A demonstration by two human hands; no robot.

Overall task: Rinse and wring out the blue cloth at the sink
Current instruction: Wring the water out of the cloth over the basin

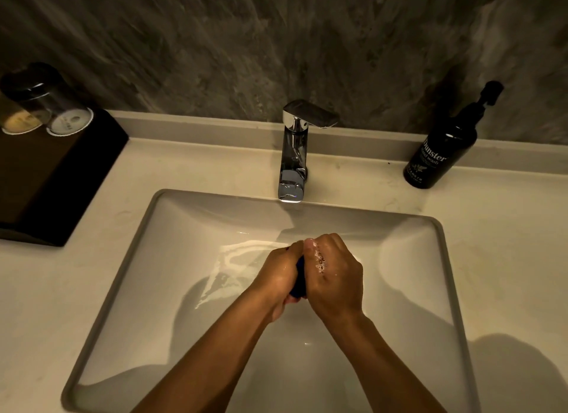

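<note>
A pale table (491, 259) fills most of the frame, with a white rectangular sink (184, 228) sunk into its middle. A dark tray (61, 179) sits at the upper left, carrying two upturned glasses (49, 105) with paper caps. A chrome faucet (295, 154) stands at the upper centre. At the upper right stands a black pump bottle (442, 148) whose label reads "hand wash"; the brand above it looks like "Dunster". Over the basin's centre, the left hand (279, 274) and right hand (335, 277) both grip the blue cloth (299, 280), squeezed between them, only a sliver showing.
</note>
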